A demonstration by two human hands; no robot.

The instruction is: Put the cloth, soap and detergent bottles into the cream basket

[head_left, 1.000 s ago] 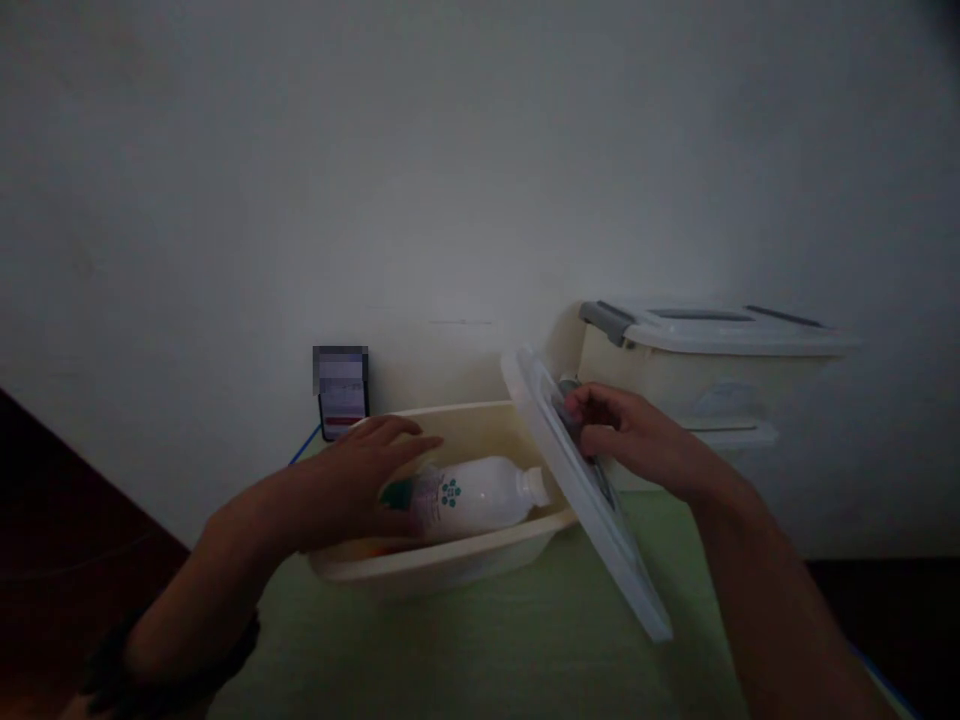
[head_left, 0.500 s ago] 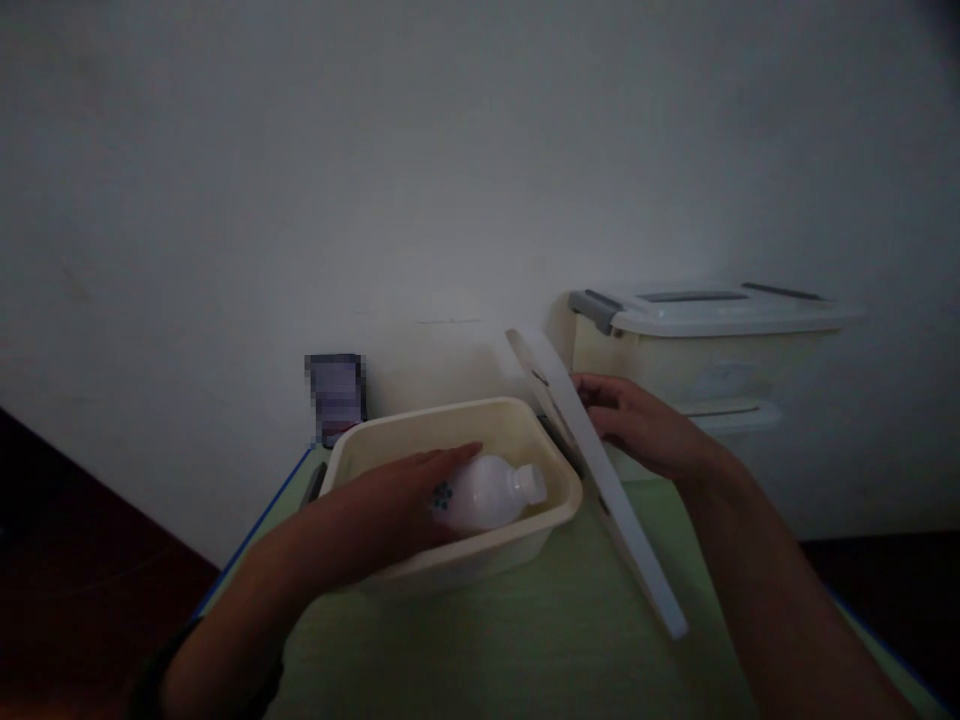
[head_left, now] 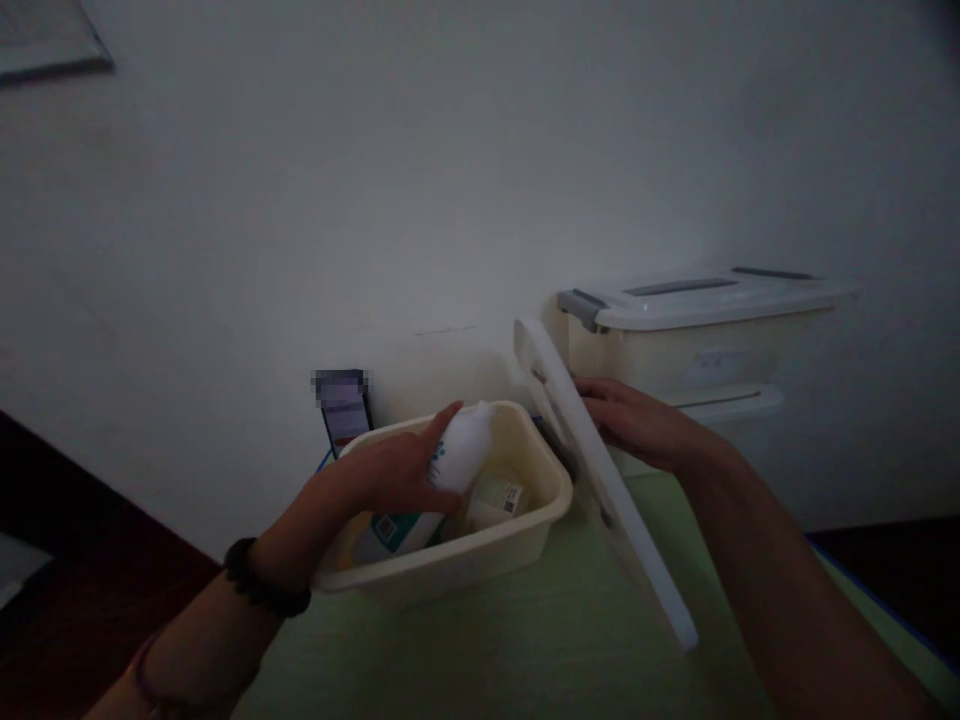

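My left hand [head_left: 382, 472] is closed round a white bottle [head_left: 457, 452] with a teal flower mark and holds it tilted up over an open cream plastic box [head_left: 480, 552]. Inside the box lie a small labelled white pack [head_left: 495, 498] and a teal-and-white item [head_left: 390, 530]. My right hand [head_left: 637, 425] grips the box's white lid [head_left: 607, 485], which stands on edge, leaning to the right of the box on the green table [head_left: 525, 640].
Two stacked cream boxes with a grey-latched lid [head_left: 697, 330] stand behind my right hand against the white wall. A small dark device [head_left: 343, 405] leans on the wall behind the open box. The table's left edge drops to a dark floor.
My left hand has lifted the bottle from lying flat in the box to a raised, tilted pose, uncovering items beneath. The lid stays upright in my right hand.
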